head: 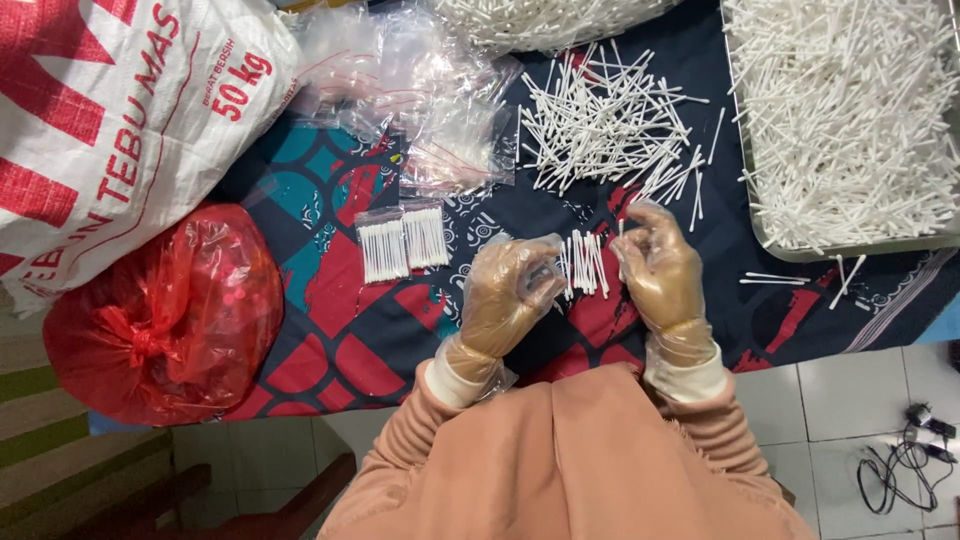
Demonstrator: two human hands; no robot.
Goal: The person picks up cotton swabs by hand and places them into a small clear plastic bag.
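Both my hands wear thin clear plastic gloves. My left hand holds a small clear plastic bag with a bundle of white cotton swabs in it. My right hand pinches the other side of that bag, fingers at the swab ends. Two filled small bags of swabs lie side by side to the left. A loose heap of white swabs lies on the patterned cloth just beyond my hands.
A metal tray piled with swabs is at the right. Empty clear bags lie at the top centre. A large white and red sack and a tied red plastic bag are at the left. A cable lies on the tiled floor.
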